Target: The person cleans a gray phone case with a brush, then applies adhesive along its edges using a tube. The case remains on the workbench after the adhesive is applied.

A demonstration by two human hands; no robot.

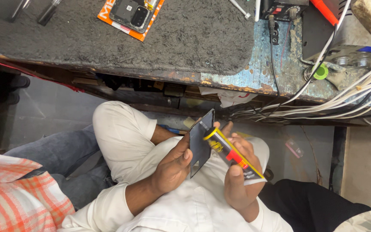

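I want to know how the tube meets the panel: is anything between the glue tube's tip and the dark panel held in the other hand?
Nothing visible does. The right hand holds the tube with its yellow tip right at the panel, which the left hand holds upright. Whether the tip touches the panel cannot be told.

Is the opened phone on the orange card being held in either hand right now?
No. The opened phone lies on the grey mat, while the left hand holds a dark flat panel and the right hand a yellow-and-black tube.
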